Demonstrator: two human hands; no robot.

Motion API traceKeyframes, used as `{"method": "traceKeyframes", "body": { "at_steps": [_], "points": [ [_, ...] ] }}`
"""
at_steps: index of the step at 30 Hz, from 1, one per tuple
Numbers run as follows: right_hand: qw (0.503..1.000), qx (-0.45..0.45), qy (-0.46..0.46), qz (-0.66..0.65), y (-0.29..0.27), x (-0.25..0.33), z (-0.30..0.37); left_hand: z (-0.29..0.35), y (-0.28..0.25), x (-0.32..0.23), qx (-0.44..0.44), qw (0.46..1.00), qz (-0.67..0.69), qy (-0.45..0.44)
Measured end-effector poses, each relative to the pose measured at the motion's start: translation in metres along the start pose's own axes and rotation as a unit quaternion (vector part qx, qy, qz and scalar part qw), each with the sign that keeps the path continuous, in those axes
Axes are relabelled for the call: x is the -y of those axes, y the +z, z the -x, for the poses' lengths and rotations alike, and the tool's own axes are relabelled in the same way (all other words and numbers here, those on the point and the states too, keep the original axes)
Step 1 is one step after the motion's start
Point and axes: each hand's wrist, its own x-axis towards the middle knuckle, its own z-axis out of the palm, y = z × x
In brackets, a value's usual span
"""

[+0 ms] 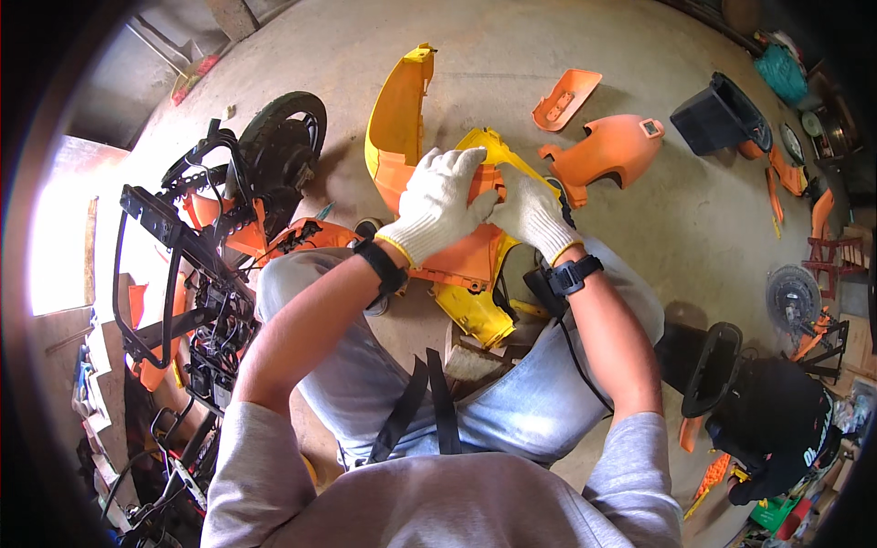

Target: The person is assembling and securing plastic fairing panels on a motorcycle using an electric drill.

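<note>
Concrete floor (548, 36) fills most of the head view, strewn with scooter parts. Largest on it is the stripped scooter frame (196, 274) at the person's left, black tubing and wiring bare, its black wheel (283, 146) lying toward the top. Next comes the yellow and orange body panel (461, 260), which rests across the person's knees and reaches up the floor in a long yellow curve; this is the piece both hands work on, right in the middle of the view. An orange cowl piece (607, 146) lies well apart to the upper right, a black tub (717, 114) beyond it, and a smaller orange cover (566, 96) just above the cowl. A black seat-shaped part (713, 365) sits by the right knee.

Both hands wear white knitted gloves and black wrist straps. The left hand (438, 201) lies over the panel's upper orange edge, fingers curled down onto it, the grip partly closed on the panel. The right hand (530, 215) touches the left at the fingertips and presses on the same edge; whether its grip closes round the panel I cannot tell.
</note>
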Motion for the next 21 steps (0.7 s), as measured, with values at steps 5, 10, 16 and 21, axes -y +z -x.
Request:
{"method": "traceKeyframes", "body": {
  "at_steps": [5, 10, 16, 21],
  "points": [
    [0.998, -0.012, -0.019, -0.051, -0.004, -0.005, 0.003, 0.035, -0.010, -0.025, -0.181, 0.980, 0.067, 0.052],
    [0.987, -0.027, -0.017, -0.159, -0.010, 0.006, 0.006, 0.064, -0.011, -0.062, 0.312, 0.830, 0.351, -0.300],
    [0.968, 0.022, 0.001, -0.250, -0.001, -0.014, -0.008, 0.076, 0.031, -0.077, 0.310, 0.627, 0.640, -0.319],
    [0.954, 0.044, -0.008, -0.296, -0.001, -0.014, -0.010, 0.081, 0.052, -0.091, 0.240, 0.527, 0.719, -0.386]
  ]
}}
